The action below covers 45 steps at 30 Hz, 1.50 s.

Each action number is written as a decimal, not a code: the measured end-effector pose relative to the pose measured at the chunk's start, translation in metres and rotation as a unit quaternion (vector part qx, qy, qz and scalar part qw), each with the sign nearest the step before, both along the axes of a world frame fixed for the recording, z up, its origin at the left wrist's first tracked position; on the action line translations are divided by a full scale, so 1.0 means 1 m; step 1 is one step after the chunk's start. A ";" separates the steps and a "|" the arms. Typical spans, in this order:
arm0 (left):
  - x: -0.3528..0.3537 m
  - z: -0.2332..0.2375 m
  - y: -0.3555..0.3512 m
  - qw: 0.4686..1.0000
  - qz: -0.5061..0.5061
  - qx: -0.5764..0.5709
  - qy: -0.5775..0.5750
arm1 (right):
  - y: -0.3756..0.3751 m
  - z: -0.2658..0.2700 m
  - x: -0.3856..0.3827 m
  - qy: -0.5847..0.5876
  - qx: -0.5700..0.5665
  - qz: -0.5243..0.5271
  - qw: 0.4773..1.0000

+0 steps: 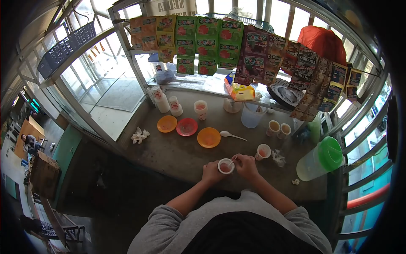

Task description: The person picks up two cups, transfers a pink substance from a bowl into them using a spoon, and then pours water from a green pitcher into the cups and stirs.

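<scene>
My left hand point(212, 172) is wrapped around a small paper cup point(225, 168) with a pinkish-red filling, close to the counter's near edge. Over its rim my right hand point(246, 166) pinches the handle of a white spoon point(230, 163), whose lower end dips into the cup. Just beyond the right hand stands another cup point(263, 151) of pinkish contents, beside a crumpled clear plastic wrapper point(278, 158). A larger white spoon point(232, 135) lies on the counter next to an orange plate point(209, 137).
A red plate point(186, 126) and a yellow-orange plate point(167, 123) sit left, near stacked cups point(160, 100). Two filled cups point(273, 128) and a clear pitcher point(253, 115) stand behind. At right is a green-lidded jug point(320, 159). Drink sachets point(207, 44) hang above the counter point(169, 150).
</scene>
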<state>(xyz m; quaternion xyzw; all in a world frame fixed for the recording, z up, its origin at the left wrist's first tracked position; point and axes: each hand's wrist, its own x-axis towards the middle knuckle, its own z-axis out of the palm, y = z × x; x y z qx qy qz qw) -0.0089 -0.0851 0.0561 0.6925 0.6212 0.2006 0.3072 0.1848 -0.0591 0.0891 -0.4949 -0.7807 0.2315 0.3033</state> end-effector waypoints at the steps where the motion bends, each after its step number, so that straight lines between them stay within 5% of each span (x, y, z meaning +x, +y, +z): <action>1: 0.001 -0.008 0.005 1.000 -0.001 -0.001 -0.001 | 0.001 0.003 0.003 -0.001 -0.001 -0.001 1.000; 3: 0.002 -0.030 0.020 0.977 -0.011 -0.007 -0.214 | 0.002 0.011 0.013 0.018 0.053 0.014 0.998; 7: 0.011 0.001 0.060 0.963 -0.087 -0.017 -0.255 | 0.011 0.021 0.037 0.080 0.083 -0.002 0.993; 10: 0.019 0.020 0.088 0.962 -0.140 -0.015 -0.233 | 0.012 0.034 0.056 0.094 0.071 -0.068 0.991; 12: 0.030 0.037 0.101 0.969 -0.135 0.003 -0.205 | 0.012 0.033 0.066 0.245 0.003 -0.110 0.963; 17: 0.055 0.069 0.117 0.973 -0.154 0.039 -0.167 | 0.007 0.043 0.096 0.254 0.065 -0.204 0.943; 23: 0.080 0.028 0.135 0.972 -0.139 0.138 -0.126 | 0.000 0.015 0.125 0.368 0.046 -0.247 0.895; 30: 0.096 0.024 0.133 0.975 -0.117 0.085 -0.170 | -0.027 -0.040 0.132 0.469 0.002 -0.384 0.795; 45: 0.112 0.031 0.133 0.944 -0.180 0.263 -0.089 | -0.028 -0.069 0.140 0.521 -0.122 -0.408 0.740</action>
